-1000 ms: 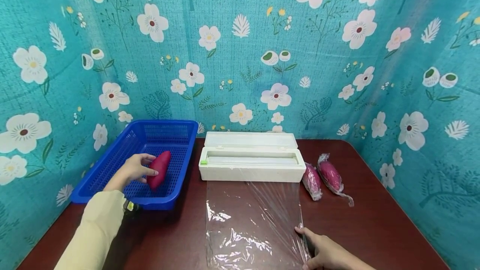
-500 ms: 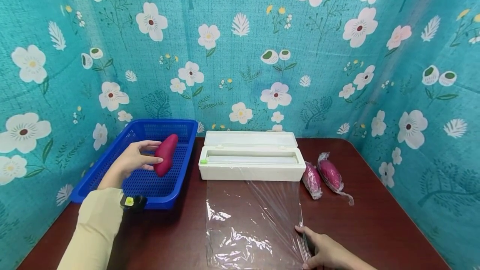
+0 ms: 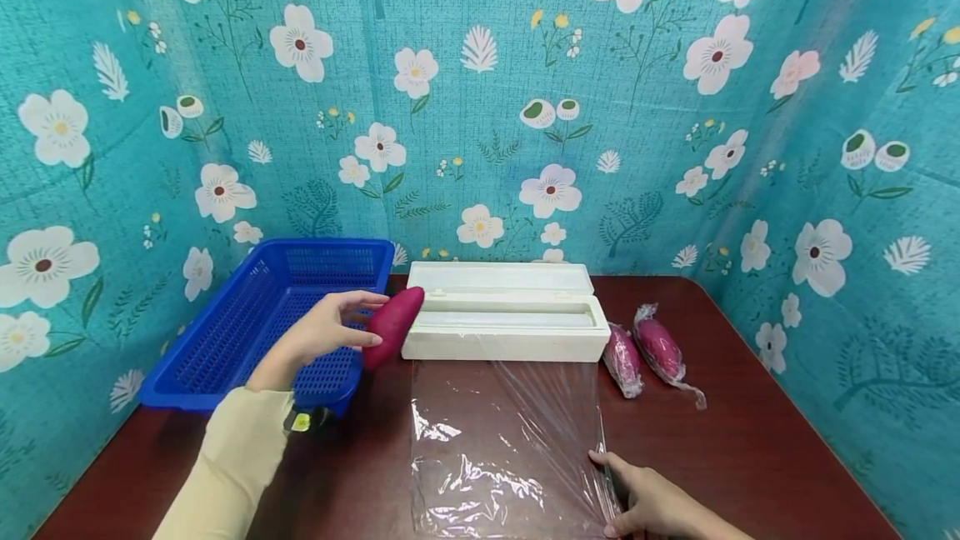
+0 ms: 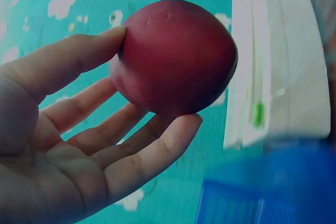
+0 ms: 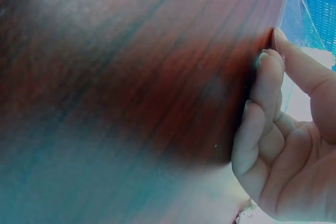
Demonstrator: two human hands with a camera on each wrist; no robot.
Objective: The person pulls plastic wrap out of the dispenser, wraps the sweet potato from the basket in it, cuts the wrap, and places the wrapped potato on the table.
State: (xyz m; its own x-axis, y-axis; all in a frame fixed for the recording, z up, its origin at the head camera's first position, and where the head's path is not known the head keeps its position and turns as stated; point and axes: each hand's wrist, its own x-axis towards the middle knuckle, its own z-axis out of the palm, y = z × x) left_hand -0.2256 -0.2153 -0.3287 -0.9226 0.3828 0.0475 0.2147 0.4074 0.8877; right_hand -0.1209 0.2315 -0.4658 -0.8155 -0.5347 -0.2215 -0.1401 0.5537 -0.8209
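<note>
My left hand (image 3: 330,327) holds a red-purple sweet potato (image 3: 395,325) between thumb and fingers, raised at the left end of the white cling film box (image 3: 506,347). Seen from the left wrist, the sweet potato (image 4: 176,59) shows its rounded end, gripped at the fingertips. From the lidded box, which stands open, a sheet of clear cling film (image 3: 487,432) runs forward over the table. At the sheet's front right edge, my right hand (image 3: 648,498) pinches the film; in the right wrist view its fingers (image 5: 257,129) are curled against the tabletop.
A blue perforated basket (image 3: 187,400) stands at the left. Right of the box lie two sweet potatoes wrapped in film, one (image 3: 624,359) close beside the box and another (image 3: 660,346) farther right. A flowered turquoise curtain (image 3: 465,182) hangs behind the dark red table (image 3: 750,440).
My left hand has lifted the sweet potato out of the blue basket and carried it right, over to the box's left end. My right hand has stayed at the film's edge.
</note>
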